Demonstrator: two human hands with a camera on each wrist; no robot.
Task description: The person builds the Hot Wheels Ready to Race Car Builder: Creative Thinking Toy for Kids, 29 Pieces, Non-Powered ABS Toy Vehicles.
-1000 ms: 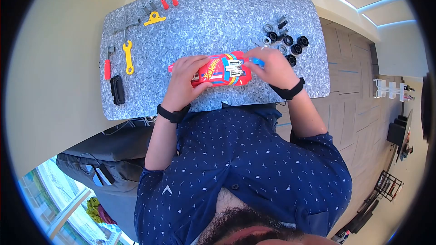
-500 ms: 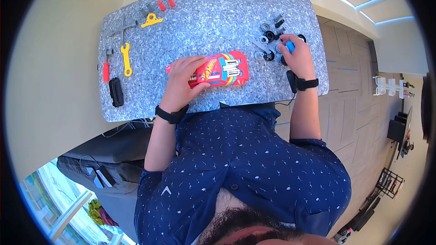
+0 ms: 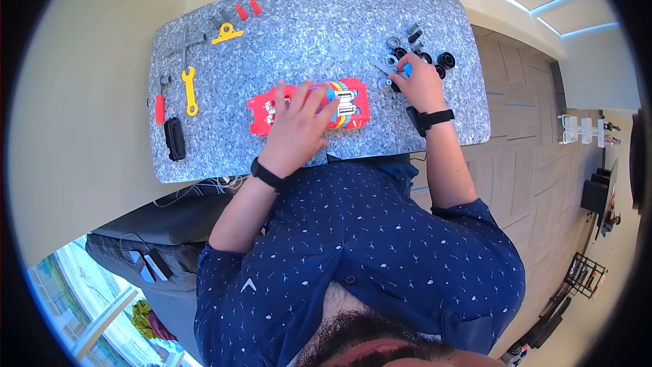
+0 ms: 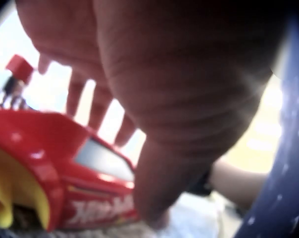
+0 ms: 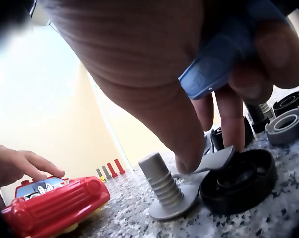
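Observation:
A red Hot Wheels toy car (image 3: 261,114) sits on the speckled table. My left hand (image 3: 297,126) lies over its middle, fingers spread across the top; in the left wrist view the thumb is beside the car's side window. My right hand (image 3: 422,83) holds a blue plastic piece (image 5: 214,64) in curled fingers, low over a group of loose parts. Its thumb tip touches a flat grey piece (image 5: 220,159), which overlaps a black wheel (image 5: 238,184). A grey ridged bolt (image 5: 162,181) stands upright beside the thumb.
More black wheels (image 3: 445,60) and grey hubs lie behind my right hand. At the left are a yellow wrench (image 3: 189,92), a grey cross-shaped tool (image 3: 186,45), a red-handled tool (image 3: 160,110), a black case (image 3: 174,139), a yellow bracket (image 3: 227,33) and red pegs (image 3: 242,12).
My right hand has gone from the car's right end to the loose parts, carrying the blue piece, then slightly left. My left hand has slid right over the car and its fingers have spread.

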